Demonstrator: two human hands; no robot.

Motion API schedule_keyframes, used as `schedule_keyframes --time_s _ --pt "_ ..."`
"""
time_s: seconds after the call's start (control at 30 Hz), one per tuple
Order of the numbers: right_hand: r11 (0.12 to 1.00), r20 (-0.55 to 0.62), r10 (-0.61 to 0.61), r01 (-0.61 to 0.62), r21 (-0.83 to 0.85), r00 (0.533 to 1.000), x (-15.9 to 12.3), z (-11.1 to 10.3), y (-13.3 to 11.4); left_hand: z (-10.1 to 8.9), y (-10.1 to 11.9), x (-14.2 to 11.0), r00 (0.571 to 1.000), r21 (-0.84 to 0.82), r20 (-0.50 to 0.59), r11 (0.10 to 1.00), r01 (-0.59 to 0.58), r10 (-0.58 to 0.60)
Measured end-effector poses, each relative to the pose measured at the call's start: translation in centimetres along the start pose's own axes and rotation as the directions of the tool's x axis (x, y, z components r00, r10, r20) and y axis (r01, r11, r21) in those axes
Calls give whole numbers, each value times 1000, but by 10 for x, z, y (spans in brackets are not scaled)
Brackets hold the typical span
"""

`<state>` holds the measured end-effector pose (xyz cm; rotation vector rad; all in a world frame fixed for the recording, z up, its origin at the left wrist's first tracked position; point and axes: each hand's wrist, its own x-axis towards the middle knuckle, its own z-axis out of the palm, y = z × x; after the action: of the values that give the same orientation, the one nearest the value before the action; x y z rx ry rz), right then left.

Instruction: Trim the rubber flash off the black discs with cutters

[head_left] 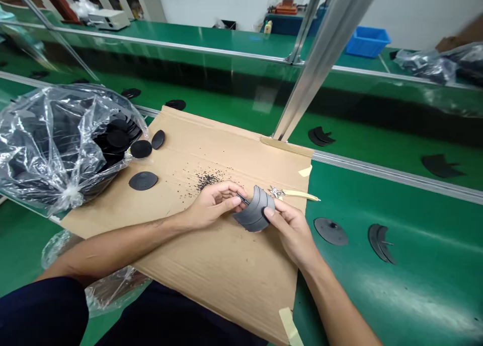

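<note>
Between my two hands, over the cardboard sheet, is a curved black plastic part (254,212) with ridges across it. My right hand (289,225) grips its right side, thumb on the outer face. A thin dark stem on its left side is pinched by the fingers of my left hand (219,200). Just beyond my right hand lie nippers (294,192) with pale yellow handles. Small black scraps (207,180) are scattered on the cardboard (226,265) past my left hand.
A clear plastic bag (56,149) full of black oval parts stands at left. Loose oval pieces (143,181) lie beside it. On the green surface at right are an oval part (331,231) and a curved part (379,243). A metal post (302,79) rises behind the cardboard.
</note>
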<state>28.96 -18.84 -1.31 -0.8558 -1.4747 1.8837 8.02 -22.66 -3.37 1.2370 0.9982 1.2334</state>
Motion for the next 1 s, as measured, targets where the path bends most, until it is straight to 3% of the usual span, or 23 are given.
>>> schedule_keyframes --time_s 0.23,0.4,0.57,0.83,1.0 --pt "1000 19 -3 3 -6 1000 1 -3 1 -4 -2 2 989 -189 9 971 148 -149" --pt "1000 52 3 -4 5 999 -2 -1 -6 -3 -3 3 947 -411 142 853 321 -288" --pt "1000 88 -7 6 16 996 -4 0 -8 0 0 2 898 -492 223 751 439 -379" --pt "996 160 -40 27 80 986 -6 4 -9 4 -1 -1 851 -612 333 594 522 -406" --pt "998 168 -45 36 59 985 -10 8 -7 8 0 -4 840 -634 366 553 541 -401"
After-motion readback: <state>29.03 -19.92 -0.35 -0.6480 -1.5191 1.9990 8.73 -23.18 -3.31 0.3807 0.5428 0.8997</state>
